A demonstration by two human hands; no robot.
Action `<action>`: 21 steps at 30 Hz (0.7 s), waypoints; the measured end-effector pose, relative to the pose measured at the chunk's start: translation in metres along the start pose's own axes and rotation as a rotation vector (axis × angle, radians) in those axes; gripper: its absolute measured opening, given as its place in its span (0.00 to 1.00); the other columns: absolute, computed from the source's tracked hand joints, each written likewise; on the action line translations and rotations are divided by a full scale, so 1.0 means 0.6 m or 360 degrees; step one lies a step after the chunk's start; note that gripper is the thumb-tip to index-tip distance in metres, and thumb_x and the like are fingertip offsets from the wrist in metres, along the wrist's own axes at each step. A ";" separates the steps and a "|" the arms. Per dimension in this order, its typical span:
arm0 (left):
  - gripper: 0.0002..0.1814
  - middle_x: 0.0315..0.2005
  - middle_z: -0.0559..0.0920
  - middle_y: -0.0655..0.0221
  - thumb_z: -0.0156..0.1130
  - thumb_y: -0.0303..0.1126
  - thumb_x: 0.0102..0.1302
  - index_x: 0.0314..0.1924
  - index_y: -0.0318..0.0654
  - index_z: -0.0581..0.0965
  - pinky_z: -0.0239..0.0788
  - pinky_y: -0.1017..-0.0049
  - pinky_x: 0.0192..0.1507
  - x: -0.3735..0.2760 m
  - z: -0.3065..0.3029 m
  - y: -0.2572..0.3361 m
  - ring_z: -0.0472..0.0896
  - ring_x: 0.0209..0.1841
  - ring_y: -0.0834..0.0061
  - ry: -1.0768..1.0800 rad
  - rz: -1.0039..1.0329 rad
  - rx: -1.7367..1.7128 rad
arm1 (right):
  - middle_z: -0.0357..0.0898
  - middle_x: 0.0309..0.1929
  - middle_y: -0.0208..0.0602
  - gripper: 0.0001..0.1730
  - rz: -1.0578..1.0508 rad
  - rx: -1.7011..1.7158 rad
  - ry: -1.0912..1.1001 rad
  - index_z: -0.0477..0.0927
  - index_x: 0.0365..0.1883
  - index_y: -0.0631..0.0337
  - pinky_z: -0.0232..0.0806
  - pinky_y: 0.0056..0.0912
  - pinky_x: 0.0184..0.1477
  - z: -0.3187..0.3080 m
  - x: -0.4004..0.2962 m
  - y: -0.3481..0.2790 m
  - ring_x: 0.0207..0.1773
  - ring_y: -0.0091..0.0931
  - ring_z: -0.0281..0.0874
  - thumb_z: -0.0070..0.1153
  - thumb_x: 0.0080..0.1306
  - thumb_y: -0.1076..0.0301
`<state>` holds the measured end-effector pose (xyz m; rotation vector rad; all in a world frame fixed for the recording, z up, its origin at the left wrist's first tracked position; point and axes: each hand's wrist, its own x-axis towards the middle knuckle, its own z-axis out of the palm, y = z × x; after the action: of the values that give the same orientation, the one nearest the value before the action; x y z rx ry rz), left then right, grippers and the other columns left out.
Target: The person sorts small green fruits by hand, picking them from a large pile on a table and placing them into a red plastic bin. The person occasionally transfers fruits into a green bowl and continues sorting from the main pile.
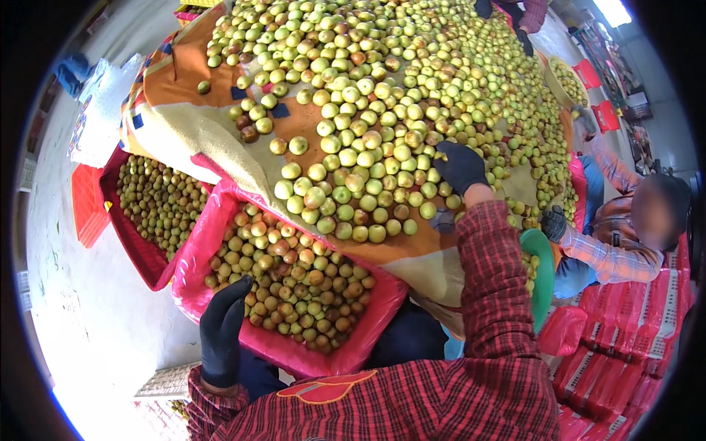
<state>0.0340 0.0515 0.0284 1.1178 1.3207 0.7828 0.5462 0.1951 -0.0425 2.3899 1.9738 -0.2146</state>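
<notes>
A large spread of round green and reddish-brown fruits (364, 143), which look like jujubes, lies on a patterned orange and cream blanket (220, 138). My right hand (462, 167), in a dark glove, reaches over the near part of the spread. Its fingertips are among the fruits; whether they grip one is hidden. My left hand (223, 331), also dark-gloved, is raised at the left side of a crate lined with pink plastic (380, 314). Its fingers point up and part from each other, with nothing seen in them. Browner fruits (309, 281) fill much of that crate.
Another pink-lined crate (110, 187) of fruits stands to the left, beside a red crate (88, 204). At right, a co-worker (612, 231) in a checked shirt sits by a green basin (539, 275). Pink-wrapped crates (623, 320) are stacked behind. Another person's gloved hand (524, 41) is at the far side.
</notes>
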 end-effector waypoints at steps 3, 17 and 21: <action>0.17 0.57 0.81 0.58 0.54 0.28 0.74 0.59 0.28 0.77 0.64 0.70 0.66 0.009 -0.001 0.004 0.77 0.62 0.68 -0.0135 0.0019 0.0129 | 0.79 0.61 0.39 0.30 0.0003 -0.0202 -0.0387 0.76 0.62 0.48 0.70 0.46 0.63 -0.015 0.002 -0.005 0.63 0.38 0.76 0.62 0.60 0.54; 0.46 0.73 0.63 0.56 0.41 0.69 0.72 0.76 0.42 0.55 0.58 0.43 0.70 -0.063 0.111 0.003 0.65 0.72 0.51 -0.0650 -0.0834 -0.1881 | 0.80 0.53 0.42 0.23 -0.1404 0.1336 -0.0298 0.78 0.51 0.60 0.66 0.50 0.61 -0.074 -0.365 -0.394 0.56 0.41 0.77 0.68 0.61 0.60; 0.44 0.64 0.74 0.54 0.45 0.65 0.72 0.72 0.34 0.61 0.69 0.55 0.65 -0.094 0.081 -0.027 0.75 0.64 0.55 -0.0386 -0.0781 -0.1971 | 0.77 0.57 0.46 0.26 -0.1456 0.1634 -0.0407 0.76 0.53 0.63 0.63 0.53 0.65 -0.100 -0.374 -0.415 0.61 0.44 0.74 0.68 0.60 0.60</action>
<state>0.0712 -0.0147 0.0273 -0.1072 0.6113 0.8361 0.2665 0.0314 0.0609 1.2682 3.0600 -1.7794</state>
